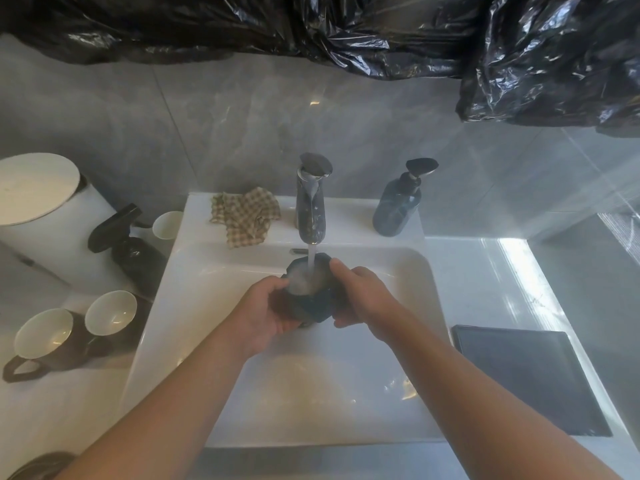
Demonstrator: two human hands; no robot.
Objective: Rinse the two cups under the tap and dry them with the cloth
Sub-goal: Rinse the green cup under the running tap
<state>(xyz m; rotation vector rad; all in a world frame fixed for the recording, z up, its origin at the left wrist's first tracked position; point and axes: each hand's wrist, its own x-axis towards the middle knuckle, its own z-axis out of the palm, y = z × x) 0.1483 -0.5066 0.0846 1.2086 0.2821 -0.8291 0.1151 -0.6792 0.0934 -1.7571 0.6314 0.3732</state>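
Observation:
Over the white sink [398,268], a dark cup [308,289] sits under the running tap [311,202], and water pours into its mouth. My left hand [266,306] grips the cup from the left and below. My right hand [360,292] holds its right side, thumb near the rim. Two more dark cups with white insides [45,336] [110,311] lie on the counter to the left. A checked beige cloth [246,216] lies crumpled on the sink ledge left of the tap.
A blue soap dispenser [398,206] stands right of the tap. A black spray bottle [128,244], a small white cup [168,225] and a white lidded bin [38,195] are at the left. A dark flat mat [530,379] lies on the right counter. Black plastic sheeting [346,26] hangs above.

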